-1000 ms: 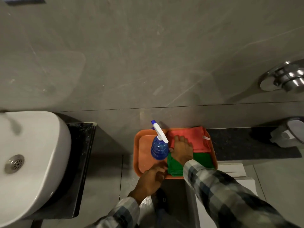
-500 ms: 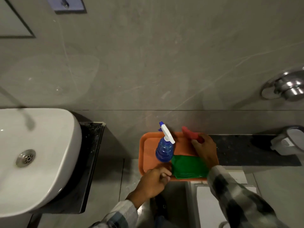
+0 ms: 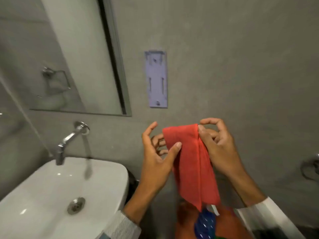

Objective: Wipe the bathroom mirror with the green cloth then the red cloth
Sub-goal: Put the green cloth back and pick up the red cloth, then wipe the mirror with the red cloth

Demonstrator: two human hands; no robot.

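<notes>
The red cloth [image 3: 191,163] hangs folded in front of the grey wall, held up between both hands. My right hand [image 3: 219,145] pinches its upper right edge. My left hand [image 3: 158,152] has its thumb on the cloth's left edge and its fingers behind it. The mirror [image 3: 57,57] is on the wall at the upper left, above the sink. A sliver of the green cloth [image 3: 220,237] shows at the bottom edge, on the orange tray [image 3: 226,221] behind the blue spray bottle [image 3: 205,225].
A white sink [image 3: 51,192] with a chrome tap [image 3: 69,140] stands at lower left. A pale plastic bracket [image 3: 156,79] is fixed to the wall right of the mirror. A chrome fitting [image 3: 310,168] sits at the right edge.
My right hand lifted the red cloth off the tray and raised it. My left hand left the tray and took the cloth's other edge. The view tilted up to the mirror.
</notes>
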